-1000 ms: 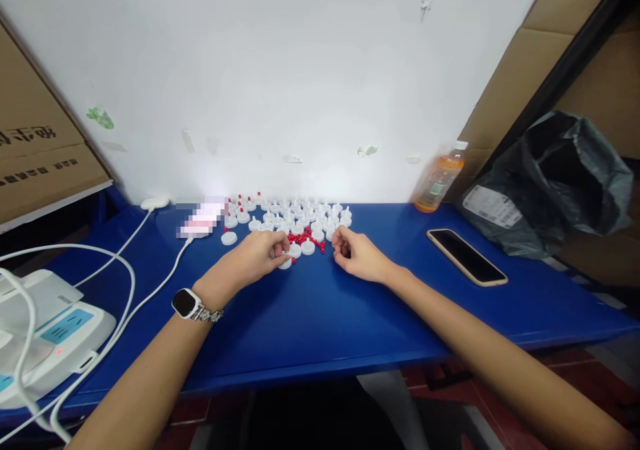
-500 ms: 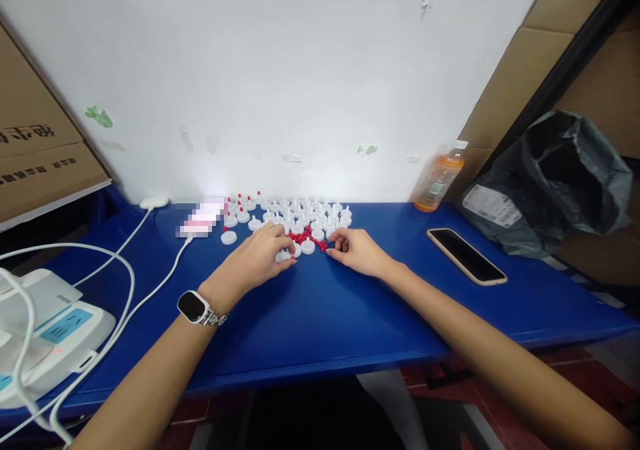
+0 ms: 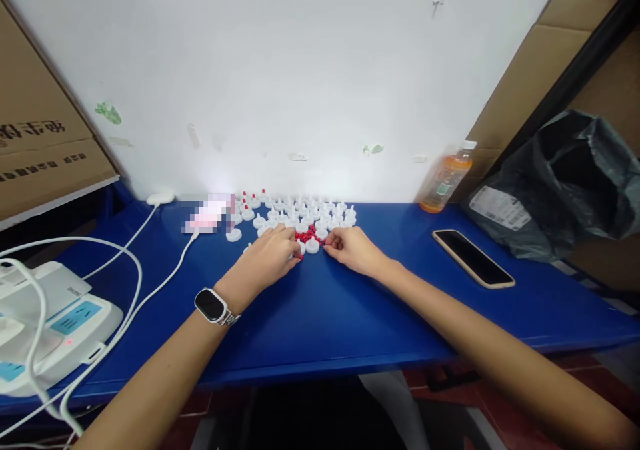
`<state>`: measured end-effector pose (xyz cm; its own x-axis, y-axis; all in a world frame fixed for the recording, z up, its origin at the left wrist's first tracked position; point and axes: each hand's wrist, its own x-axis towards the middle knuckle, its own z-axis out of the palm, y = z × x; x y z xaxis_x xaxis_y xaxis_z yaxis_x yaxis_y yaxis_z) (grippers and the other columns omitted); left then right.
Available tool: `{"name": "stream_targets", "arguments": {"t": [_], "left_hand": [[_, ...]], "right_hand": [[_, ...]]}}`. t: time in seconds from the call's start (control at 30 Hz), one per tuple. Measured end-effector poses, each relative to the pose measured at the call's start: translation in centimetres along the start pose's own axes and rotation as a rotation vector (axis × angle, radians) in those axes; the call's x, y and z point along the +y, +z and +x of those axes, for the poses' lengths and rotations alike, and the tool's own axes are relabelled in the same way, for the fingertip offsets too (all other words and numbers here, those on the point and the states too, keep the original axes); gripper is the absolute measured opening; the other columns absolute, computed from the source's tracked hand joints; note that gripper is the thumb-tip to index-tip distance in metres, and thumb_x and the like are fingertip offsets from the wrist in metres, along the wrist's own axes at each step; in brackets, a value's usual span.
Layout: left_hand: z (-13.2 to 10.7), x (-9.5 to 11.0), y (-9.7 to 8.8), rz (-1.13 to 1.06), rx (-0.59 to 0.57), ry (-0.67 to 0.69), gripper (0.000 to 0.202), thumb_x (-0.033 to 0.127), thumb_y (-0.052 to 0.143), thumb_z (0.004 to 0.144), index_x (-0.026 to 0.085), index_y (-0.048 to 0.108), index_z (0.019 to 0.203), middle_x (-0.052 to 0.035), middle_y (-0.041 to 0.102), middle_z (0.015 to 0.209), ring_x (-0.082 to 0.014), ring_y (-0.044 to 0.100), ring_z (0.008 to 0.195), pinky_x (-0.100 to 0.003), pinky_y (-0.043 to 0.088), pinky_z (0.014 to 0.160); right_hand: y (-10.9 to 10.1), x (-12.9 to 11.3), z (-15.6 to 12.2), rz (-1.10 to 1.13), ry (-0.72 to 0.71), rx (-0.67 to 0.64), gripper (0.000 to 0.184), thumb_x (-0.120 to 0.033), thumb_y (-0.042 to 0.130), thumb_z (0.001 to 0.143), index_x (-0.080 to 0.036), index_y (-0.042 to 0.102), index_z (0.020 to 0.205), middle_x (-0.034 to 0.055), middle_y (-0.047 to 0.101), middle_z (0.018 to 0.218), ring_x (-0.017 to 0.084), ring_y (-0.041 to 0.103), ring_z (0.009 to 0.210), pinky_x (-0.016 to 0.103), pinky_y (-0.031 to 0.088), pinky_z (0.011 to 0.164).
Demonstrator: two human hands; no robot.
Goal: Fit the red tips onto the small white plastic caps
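At a blue table [image 3: 340, 330], a person's left hand [image 3: 269, 257] curls palm-down over the near left edge of a cluster of white nozzle caps [image 3: 313, 245], its fingers bent close together. A red tip [image 3: 301, 257] shows at the ends of those fingers; whether they grip it, or a cap hidden beneath the hand, cannot be told. The right hand [image 3: 353, 250] reaches in from the right, thumb and forefinger drawn to a narrow pinch at the right end of a small heap of red tips [image 3: 310, 235]. Whether one is held there cannot be told.

The heap lies between the two hands, with white caps, nozzles up, gathered on its far side and a couple on its near side. At the far left of the cluster, several caps wear red tops [image 3: 246, 208]. A watch [image 3: 211, 305] with a metal band circles the left wrist.

To the right, a phone [image 3: 473, 258] lies face up, a bottle [image 3: 445, 185] of orange drink stands by the white panel [image 3: 310, 70], and a dark plastic bag [image 3: 530, 183] with a label slumps at the table's far right. To the left sit a power strip [image 3: 85, 330], looping white cables [image 3: 133, 253] and, beyond them, a printed cardboard box [image 3: 40, 97].
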<state>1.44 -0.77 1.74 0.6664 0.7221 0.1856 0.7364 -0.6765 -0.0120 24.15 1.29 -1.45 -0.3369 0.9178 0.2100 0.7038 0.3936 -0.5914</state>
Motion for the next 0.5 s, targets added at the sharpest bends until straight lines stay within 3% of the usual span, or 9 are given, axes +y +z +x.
{"name": "stream_targets", "arguments": {"t": [0.13, 0.33, 0.43, 0.5], "left_hand": [[0.1, 0.1, 0.4, 0.012, 0.039, 0.004, 0.012, 0.024, 0.063, 0.091, 0.016, 0.073, 0.093, -0.0085, 0.061, 0.094, -0.0236, 0.055, 0.094, -0.035, 0.044, 0.079], [0.5, 0.7, 1.2, 0.105, 0.095, -0.005, 0.015, 0.025, 0.062, 0.092, 0.014, 0.072, 0.089, -0.0101, 0.062, 0.094, -0.0250, 0.055, 0.091, -0.038, 0.044, 0.079], [0.7, 1.2, 1.7, 0.135, 0.127, -0.020, 0.017, 0.024, 0.060, 0.092, 0.012, 0.072, 0.087, -0.0113, 0.061, 0.092, -0.0267, 0.054, 0.092, -0.039, 0.045, 0.081], [0.8, 1.5, 2.0, 0.138, 0.150, -0.026, 0.019, 0.022, 0.058, 0.093, 0.011, 0.072, 0.085, -0.0117, 0.061, 0.092, -0.0271, 0.054, 0.093, -0.040, 0.046, 0.082]], "right_hand": [[-0.5, -0.2, 0.1, 0.105, 0.000, -0.019, 0.005, -0.015, 0.066, 0.075, -0.014, 0.068, 0.080, 0.0023, 0.069, 0.070, 0.012, 0.063, 0.062, 0.022, 0.047, 0.059], [-0.9, -2.1, 3.3, 0.382, -0.015, 0.134, 0.014, -0.022, 0.068, 0.077, -0.014, 0.067, 0.088, 0.0046, 0.071, 0.074, 0.014, 0.064, 0.064, 0.024, 0.049, 0.059], [-1.4, -2.5, 4.2, 0.314, -0.051, 0.092, 0.022, -0.017, 0.064, 0.078, -0.013, 0.067, 0.099, 0.0028, 0.071, 0.072, 0.013, 0.064, 0.062, 0.023, 0.048, 0.061], [-1.7, -2.0, 3.4, 0.184, -0.080, 0.102, 0.019, -0.014, 0.060, 0.079, -0.014, 0.068, 0.097, 0.0004, 0.069, 0.068, 0.012, 0.060, 0.059, 0.023, 0.045, 0.059]]}}
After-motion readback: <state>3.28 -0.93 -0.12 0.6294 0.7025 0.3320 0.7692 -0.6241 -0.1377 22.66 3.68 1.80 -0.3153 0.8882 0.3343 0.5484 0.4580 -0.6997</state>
